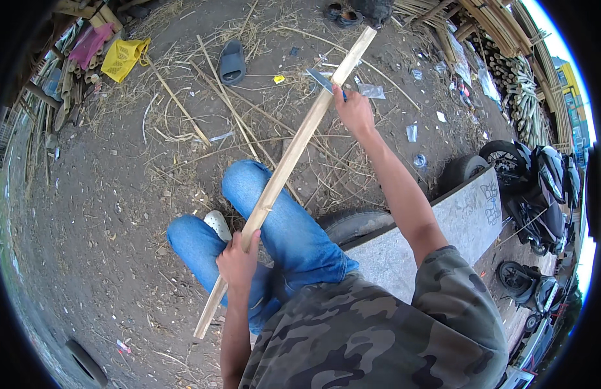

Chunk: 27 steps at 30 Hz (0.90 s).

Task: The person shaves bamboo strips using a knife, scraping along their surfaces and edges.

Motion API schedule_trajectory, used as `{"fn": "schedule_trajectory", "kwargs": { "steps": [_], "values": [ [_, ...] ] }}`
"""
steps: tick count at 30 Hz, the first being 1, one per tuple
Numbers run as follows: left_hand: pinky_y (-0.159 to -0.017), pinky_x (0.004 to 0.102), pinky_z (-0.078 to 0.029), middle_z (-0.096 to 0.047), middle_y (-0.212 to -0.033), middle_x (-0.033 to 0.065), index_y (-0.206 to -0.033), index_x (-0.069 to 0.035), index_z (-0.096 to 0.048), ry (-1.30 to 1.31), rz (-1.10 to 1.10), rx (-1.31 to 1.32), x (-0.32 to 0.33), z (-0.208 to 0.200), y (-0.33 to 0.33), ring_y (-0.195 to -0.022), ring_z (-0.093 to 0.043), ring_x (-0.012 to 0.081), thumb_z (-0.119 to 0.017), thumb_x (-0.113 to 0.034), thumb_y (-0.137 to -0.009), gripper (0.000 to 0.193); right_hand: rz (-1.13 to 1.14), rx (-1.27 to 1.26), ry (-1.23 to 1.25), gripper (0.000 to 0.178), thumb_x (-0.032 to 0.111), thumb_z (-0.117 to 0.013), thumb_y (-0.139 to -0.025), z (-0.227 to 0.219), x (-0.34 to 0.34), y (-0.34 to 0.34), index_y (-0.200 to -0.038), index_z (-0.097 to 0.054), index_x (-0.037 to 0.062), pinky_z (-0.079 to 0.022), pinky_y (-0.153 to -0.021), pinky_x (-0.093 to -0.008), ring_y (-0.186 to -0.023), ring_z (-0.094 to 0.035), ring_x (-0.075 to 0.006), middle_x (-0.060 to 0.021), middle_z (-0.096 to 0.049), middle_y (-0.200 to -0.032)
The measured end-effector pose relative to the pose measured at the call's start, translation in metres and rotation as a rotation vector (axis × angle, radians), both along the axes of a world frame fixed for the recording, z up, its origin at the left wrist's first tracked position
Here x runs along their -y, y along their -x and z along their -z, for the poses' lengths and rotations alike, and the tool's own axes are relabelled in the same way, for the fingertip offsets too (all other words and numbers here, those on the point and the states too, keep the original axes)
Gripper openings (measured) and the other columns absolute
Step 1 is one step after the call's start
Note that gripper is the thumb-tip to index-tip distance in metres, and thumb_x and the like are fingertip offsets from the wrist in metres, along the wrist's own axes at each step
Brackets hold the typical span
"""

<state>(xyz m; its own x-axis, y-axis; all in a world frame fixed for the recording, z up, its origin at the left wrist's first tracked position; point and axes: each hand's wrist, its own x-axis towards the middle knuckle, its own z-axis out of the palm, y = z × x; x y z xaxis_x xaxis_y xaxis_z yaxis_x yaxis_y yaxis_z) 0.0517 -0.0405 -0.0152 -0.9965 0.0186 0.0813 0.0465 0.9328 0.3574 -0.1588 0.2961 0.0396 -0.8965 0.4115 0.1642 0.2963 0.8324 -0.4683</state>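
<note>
A long pale bamboo strip (288, 159) slants across my lap, its far end up and to the right, its near end beside my left forearm. My left hand (238, 260) is closed around its lower part, just above my jeans. Farther up, my right hand (355, 111) grips a knife (320, 80) whose handle is mostly hidden in my fingers. The blade points up and left, across or against the strip; whether it cuts into the wood I cannot tell. The strip also passes over my right knee (245, 181).
Thin bamboo slivers (177, 104) litter the dirt ground with a grey slide sandal (232, 63) and a yellow plastic basket (124, 58). To my right are a grey board (436, 236), a tire (355, 225) and parked motorcycles (540, 194). Bamboo poles (530, 97) are stacked at the far right.
</note>
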Motion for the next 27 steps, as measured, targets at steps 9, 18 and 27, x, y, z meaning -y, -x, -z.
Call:
{"fn": "schedule_trajectory", "kwargs": {
  "steps": [9,18,27],
  "values": [
    [-0.05,0.0448,-0.051,-0.066,-0.067,0.0175,-0.082,-0.003,-0.063,-0.027,-0.028,0.038,0.0,-0.001,0.0,-0.058,-0.065,0.0374,-0.062,-0.047,-0.09,0.045,-0.078,0.074,0.019,0.057,0.043,-0.044,-0.099,0.021,0.021,-0.016,-0.078,-0.067,-0.0046,-0.053,-0.074,-0.0531,-0.076,-0.063,-0.0509,-0.0319,-0.062,-0.072],
    [-0.043,0.0388,-0.051,-0.064,-0.059,0.0129,-0.074,-0.007,-0.058,0.018,0.002,-0.086,0.002,0.003,0.0,-0.049,-0.064,0.0316,-0.063,-0.049,-0.089,0.045,-0.143,0.143,0.076,0.056,0.045,-0.044,-0.098,0.029,0.074,-0.088,-0.081,-0.066,-0.0034,-0.052,-0.07,-0.0547,-0.073,-0.062,-0.0513,-0.0322,-0.061,-0.07],
    [-0.044,0.0405,-0.051,-0.064,-0.058,0.0121,-0.073,-0.008,-0.058,-0.042,-0.005,-0.051,0.0,0.003,0.001,-0.049,-0.063,0.0325,-0.063,-0.049,-0.089,0.044,-0.267,0.245,0.217,0.055,0.046,-0.05,-0.096,0.029,0.126,-0.161,-0.075,-0.065,-0.0025,-0.05,-0.066,-0.0533,-0.068,-0.061,-0.0503,-0.03,-0.06,-0.066]
  ]
}}
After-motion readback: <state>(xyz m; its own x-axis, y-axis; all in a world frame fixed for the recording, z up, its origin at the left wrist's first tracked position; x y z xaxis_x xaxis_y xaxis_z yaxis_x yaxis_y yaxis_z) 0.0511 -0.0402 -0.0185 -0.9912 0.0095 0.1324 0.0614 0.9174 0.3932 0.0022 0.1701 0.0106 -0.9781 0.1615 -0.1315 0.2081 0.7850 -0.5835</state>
